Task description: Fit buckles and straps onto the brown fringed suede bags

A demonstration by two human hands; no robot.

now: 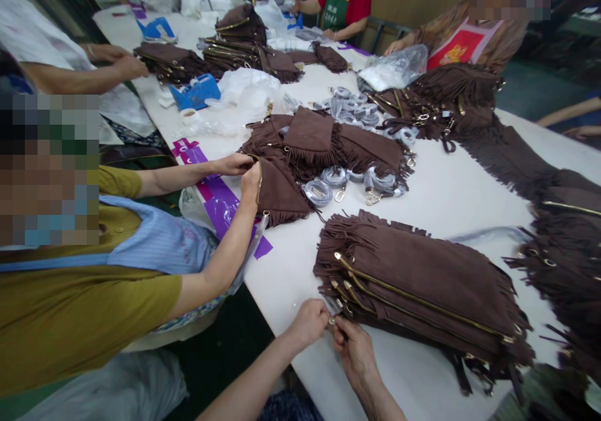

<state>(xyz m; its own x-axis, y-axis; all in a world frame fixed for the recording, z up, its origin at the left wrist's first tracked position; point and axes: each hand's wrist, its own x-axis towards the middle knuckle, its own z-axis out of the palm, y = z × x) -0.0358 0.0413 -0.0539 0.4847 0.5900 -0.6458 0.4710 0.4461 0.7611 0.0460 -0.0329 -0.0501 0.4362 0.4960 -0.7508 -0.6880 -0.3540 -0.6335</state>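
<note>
My left hand (307, 322) and my right hand (355, 350) meet at the near edge of the white table (277, 305), fingers pinched together. Between their fingertips is a small metal clasp (332, 321), with a bit of clear plastic beside it. What else the fingers cover is hidden. Just beyond and to the right lies a stack of brown fringed bags (422, 264) with gold zippers, close to both hands. Dark straps with metal clips hang from the stack's right end.
At left, a co-worker in a blue apron (150, 236) holds open a brown fringed bag (282, 189). Plastic-wrapped straps (319, 190) with clips lie mid-table. More brown bags (563, 220) pile up at right. Other people work around the far end, near blue boxes (195, 93) and plastic bags.
</note>
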